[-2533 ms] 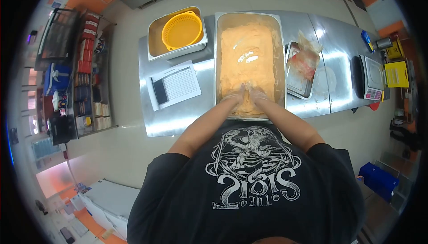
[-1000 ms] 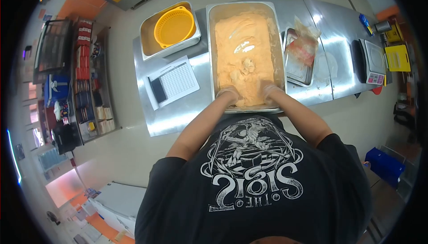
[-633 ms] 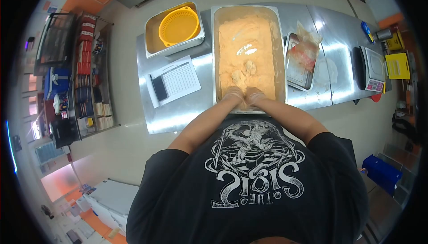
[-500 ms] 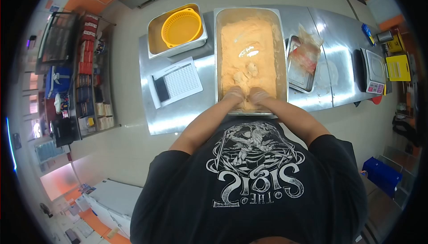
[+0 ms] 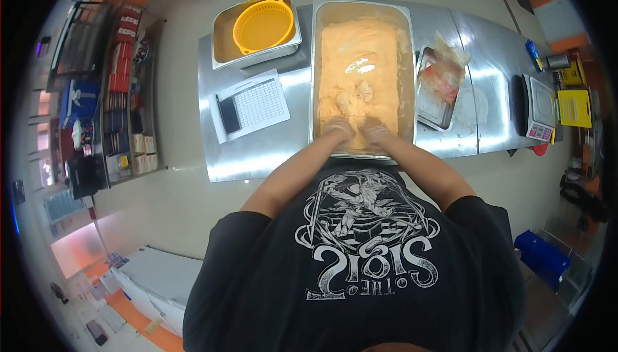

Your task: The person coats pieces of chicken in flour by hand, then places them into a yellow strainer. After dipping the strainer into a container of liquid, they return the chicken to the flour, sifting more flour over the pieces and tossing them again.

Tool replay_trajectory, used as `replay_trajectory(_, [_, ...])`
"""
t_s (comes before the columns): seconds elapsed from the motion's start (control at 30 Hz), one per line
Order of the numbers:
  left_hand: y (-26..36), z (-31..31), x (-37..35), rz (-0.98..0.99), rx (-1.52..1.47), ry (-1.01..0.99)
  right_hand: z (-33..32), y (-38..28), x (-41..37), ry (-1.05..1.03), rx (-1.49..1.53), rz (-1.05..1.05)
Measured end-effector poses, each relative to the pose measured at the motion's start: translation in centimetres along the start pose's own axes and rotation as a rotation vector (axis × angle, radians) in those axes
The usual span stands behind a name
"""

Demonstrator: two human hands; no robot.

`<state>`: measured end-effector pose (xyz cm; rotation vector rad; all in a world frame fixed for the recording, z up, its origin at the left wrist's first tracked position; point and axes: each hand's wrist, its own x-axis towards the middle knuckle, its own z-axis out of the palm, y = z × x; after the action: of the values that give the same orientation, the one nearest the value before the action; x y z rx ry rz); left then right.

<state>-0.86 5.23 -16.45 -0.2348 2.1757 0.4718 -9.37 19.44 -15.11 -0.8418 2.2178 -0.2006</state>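
A deep metal pan (image 5: 408, 69) holds a bed of pale orange flour-like powder (image 5: 373, 43). Both my hands are dug into it at the near end, side by side and a little apart. My left hand (image 5: 340, 126) is dusted with powder, its fingers sunk out of sight. My right hand (image 5: 375, 132) is likewise powdered, with its fingertips hidden. Just beyond them, two powder-coated lumps lie on the surface, a left lump (image 5: 344, 102) and a right lump (image 5: 365, 91); their kind cannot be made out.
Left of the pan stand a metal container (image 5: 221, 56) with a yellow basket (image 5: 293, 27) in it and a white gridded board (image 5: 257, 101). To the right lie a shallow tray (image 5: 444, 122) with a plastic bag (image 5: 444, 72) on it, and a scale (image 5: 541, 104).
The whole view has shifted slightly, so the table sits higher in it. My hands stay in the powder at the pan's near end, with only a slight shift between them.
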Motion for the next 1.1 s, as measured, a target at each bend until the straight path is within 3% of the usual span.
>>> replay_trajectory(0.1, [-0.1, 0.7, 2.1, -0.053, -0.022, 0.050, -0.3, 0.0, 1.3, 0.010, -0.067, -0.074])
replay_trajectory(0.23, [-0.3, -2.1, -2.7, -0.017, 0.001, -0.016, 0.0, 4.2, 3.7, -0.006, -0.102, -0.070])
replay_trajectory(0.33, [-1.3, -4.7, -4.7, 0.185, 0.331, -0.104, -4.2, 4.5, 2.1, -0.027, -0.227, -0.062])
replay_trajectory(0.4, [-0.4, -7.0, -6.4, 0.131, 0.221, 0.029, -8.5, 2.5, 1.2, 0.015, -0.285, 0.014])
replay_trajectory(0.43, [1.1, -8.8, -8.6, -0.015, -0.043, 0.190, -10.1, 1.0, 1.2, 0.048, -0.306, 0.068])
replay_trajectory(0.47, [2.0, -9.8, -9.7, -0.158, -0.308, 0.350, -11.1, -0.3, 1.2, 0.101, -0.348, -0.043])
replay_trajectory(0.57, [3.9, -9.9, -8.3, -0.069, -0.258, 0.677, -11.0, -1.4, 2.1, 0.282, -0.467, -0.327])
replay_trajectory(0.63, [2.9, -8.2, -5.9, -0.040, -0.181, 0.669, -7.2, -0.8, 4.1, 0.450, -0.512, -0.449])
replay_trajectory(0.73, [2.9, -8.1, -6.5, 0.003, -0.137, 0.576, -9.7, -4.4, -0.7, 0.183, -0.442, -0.353])
replay_trajectory(0.93, [2.2, -4.2, -5.2, -0.011, -0.177, 0.450, -6.7, -2.9, 0.6, -0.020, -0.014, -0.172])
replay_trajectory(1.1, [0.4, -4.5, -7.0, 0.073, 0.011, 0.333, -9.3, 0.2, 4.7, -0.066, 0.215, -0.348])
